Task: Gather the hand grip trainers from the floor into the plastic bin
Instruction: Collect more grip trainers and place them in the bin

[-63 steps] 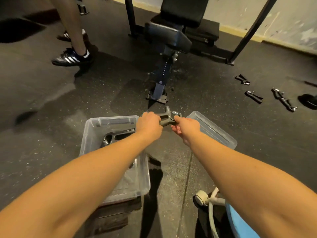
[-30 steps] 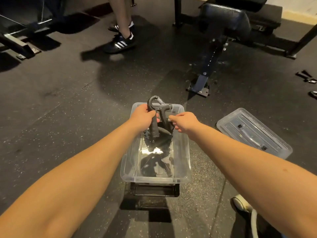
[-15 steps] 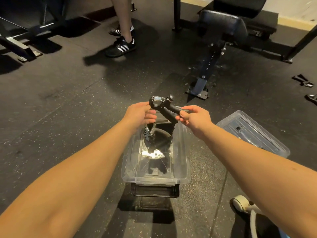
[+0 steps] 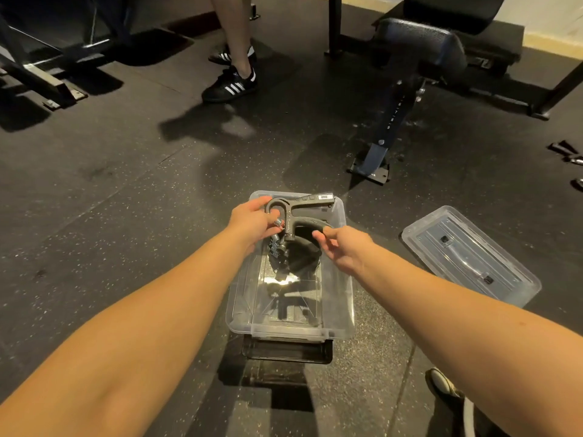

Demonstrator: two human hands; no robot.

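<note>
Held black hand grip trainer [image 4: 288, 216] above far end of clear plastic bin [image 4: 290, 334], with left hand [image 4: 254, 223] curled round its hook and right hand [image 4: 345, 246] pinching a handle. Might have slipped from that small pinch and dropped outside.

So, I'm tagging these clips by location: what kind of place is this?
Probably a gym: padded weight bench, speckled rubber flooring, and a hand grip trainer held over a plastic bin.

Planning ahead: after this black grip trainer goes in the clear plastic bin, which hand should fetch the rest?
Probably right: the remaining black grip trainers lie far off to the right, nearer the right hand than the left hand.
</note>
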